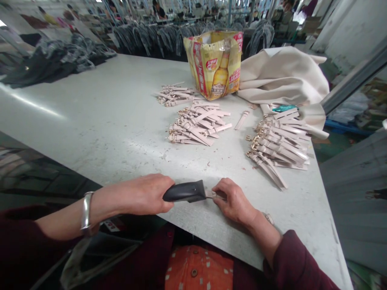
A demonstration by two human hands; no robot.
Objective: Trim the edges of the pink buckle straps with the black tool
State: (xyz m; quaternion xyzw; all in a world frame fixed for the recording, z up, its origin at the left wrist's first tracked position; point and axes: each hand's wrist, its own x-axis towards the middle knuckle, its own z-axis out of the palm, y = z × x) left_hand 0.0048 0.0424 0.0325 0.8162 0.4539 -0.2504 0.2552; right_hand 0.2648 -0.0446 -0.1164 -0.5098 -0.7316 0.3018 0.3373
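My left hand (154, 194) is closed around one end of a black tool or sleeve (186, 191), which lies level above the table's near edge. From its right end a short pale strap (209, 194) sticks out. The fingers of my right hand (231, 200) pinch this strap close to the black piece. Beyond my hands lies a heap of pale straps with gold buckles (199, 124), and a smaller heap (175, 94) sits behind it. Another pile of buckled straps (278, 141) is at the right. One strap (242, 119) lies alone between the piles.
The grey table (121, 133) carries a yellow bag with a bottle picture (216, 68) and cream material (281, 76) at the back right. Black items (51, 64) lie at the far left. People (159, 11) are in the background.
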